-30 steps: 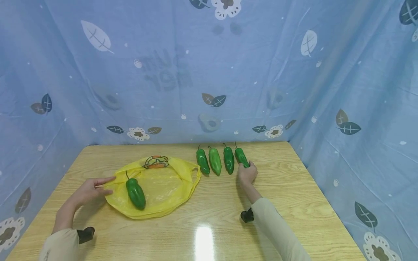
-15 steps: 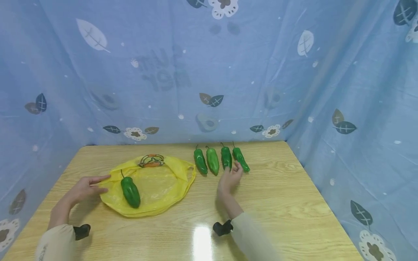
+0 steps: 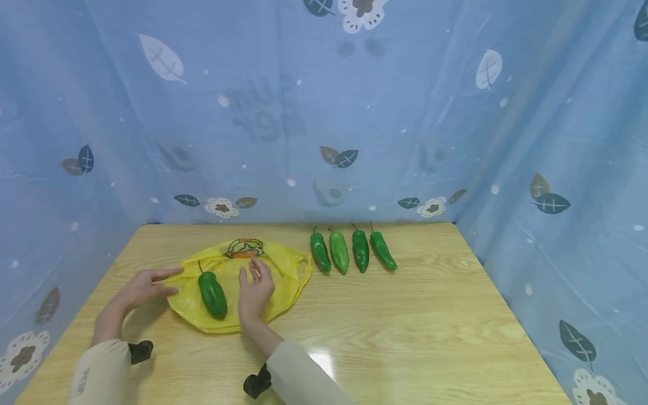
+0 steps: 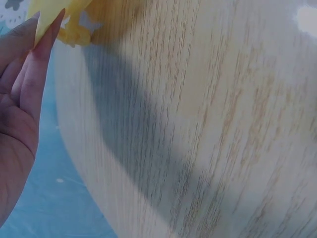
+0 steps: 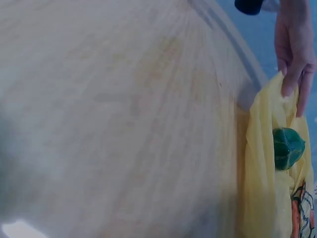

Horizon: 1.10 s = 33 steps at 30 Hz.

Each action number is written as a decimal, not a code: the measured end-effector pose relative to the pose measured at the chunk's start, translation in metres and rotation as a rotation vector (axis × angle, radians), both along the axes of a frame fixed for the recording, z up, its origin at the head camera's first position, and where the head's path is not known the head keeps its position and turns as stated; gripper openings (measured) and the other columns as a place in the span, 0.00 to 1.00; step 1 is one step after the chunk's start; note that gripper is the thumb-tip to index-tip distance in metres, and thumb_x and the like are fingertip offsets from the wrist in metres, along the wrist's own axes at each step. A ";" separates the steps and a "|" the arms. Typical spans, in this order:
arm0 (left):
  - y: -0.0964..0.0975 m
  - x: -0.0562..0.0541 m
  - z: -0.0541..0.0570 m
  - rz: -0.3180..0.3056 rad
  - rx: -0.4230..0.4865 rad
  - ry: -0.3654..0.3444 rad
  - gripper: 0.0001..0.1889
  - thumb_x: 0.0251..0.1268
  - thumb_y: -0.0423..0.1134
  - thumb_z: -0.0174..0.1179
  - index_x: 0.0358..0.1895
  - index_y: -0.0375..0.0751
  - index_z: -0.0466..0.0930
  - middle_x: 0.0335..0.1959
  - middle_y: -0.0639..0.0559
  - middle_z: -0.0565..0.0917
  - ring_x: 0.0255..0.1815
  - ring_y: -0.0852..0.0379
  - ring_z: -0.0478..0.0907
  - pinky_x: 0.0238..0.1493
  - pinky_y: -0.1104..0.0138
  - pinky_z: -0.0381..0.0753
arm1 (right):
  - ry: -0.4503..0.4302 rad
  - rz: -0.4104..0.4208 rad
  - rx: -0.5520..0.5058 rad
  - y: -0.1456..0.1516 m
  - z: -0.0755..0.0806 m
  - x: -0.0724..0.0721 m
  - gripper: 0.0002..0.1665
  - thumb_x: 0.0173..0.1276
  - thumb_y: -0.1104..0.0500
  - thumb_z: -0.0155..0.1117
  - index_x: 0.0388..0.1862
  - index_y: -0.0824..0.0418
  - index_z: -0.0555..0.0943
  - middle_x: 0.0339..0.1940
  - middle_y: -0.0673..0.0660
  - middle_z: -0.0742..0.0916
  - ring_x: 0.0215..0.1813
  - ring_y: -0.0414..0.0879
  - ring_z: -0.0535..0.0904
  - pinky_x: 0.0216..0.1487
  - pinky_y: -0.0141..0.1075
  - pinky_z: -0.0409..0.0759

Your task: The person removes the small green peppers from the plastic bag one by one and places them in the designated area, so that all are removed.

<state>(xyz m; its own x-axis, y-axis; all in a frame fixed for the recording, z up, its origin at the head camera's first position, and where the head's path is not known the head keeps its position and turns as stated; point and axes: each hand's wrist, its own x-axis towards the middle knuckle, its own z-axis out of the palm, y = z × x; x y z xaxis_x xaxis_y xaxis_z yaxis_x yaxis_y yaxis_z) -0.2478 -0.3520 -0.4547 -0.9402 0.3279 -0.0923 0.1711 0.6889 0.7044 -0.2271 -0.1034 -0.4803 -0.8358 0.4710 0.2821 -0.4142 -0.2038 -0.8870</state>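
Observation:
A yellow plastic bag (image 3: pixel 287 281) lies spread on the table, with a green pepper (image 3: pixel 212 295) resting on its left part. At the bag's left edge, my left hand (image 3: pixel 143 291) pinches the plastic between thumb and fingers; the left wrist view shows the pinched yellow film (image 4: pixel 48 17). My right hand (image 3: pixel 256 291) is over the bag's middle, right of the pepper, its fingers loosely bent and nothing seen in them. The right wrist view shows the pepper's rounded end (image 5: pixel 288 148) among the bag's folds, but not the right hand.
Along the back of the table, right of the bag, several green peppers lie in a row, from a left one (image 3: pixel 320 253) to a right one (image 3: pixel 383 251). Blue patterned cloth (image 3: pixel 334 101) hangs behind and at both sides. The wooden table (image 3: pixel 405 326) extends to the right.
My right hand has let go of the rightmost pepper, which stays in the row, and has swept left to over the bag. My left hand still holds the bag's edge.

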 end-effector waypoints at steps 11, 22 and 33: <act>0.004 0.001 0.006 0.022 0.016 -0.005 0.31 0.64 0.40 0.63 0.66 0.27 0.66 0.65 0.24 0.64 0.64 0.23 0.58 0.58 0.37 0.66 | 0.067 0.026 0.113 -0.008 0.024 -0.012 0.16 0.58 0.75 0.67 0.47 0.76 0.81 0.46 0.70 0.84 0.50 0.61 0.82 0.49 0.39 0.81; 0.006 0.003 0.005 0.045 0.036 -0.044 0.31 0.63 0.39 0.63 0.66 0.27 0.66 0.66 0.26 0.64 0.67 0.25 0.56 0.60 0.39 0.65 | -0.044 0.074 0.053 -0.013 0.019 -0.024 0.20 0.58 0.71 0.69 0.50 0.74 0.80 0.48 0.68 0.84 0.51 0.64 0.81 0.52 0.46 0.80; 0.010 0.005 0.004 0.072 0.050 -0.065 0.32 0.64 0.41 0.63 0.67 0.29 0.65 0.67 0.26 0.62 0.66 0.24 0.56 0.58 0.40 0.69 | -0.199 0.203 0.198 -0.045 -0.016 0.010 0.28 0.52 0.67 0.76 0.52 0.73 0.78 0.49 0.64 0.84 0.52 0.55 0.81 0.53 0.35 0.80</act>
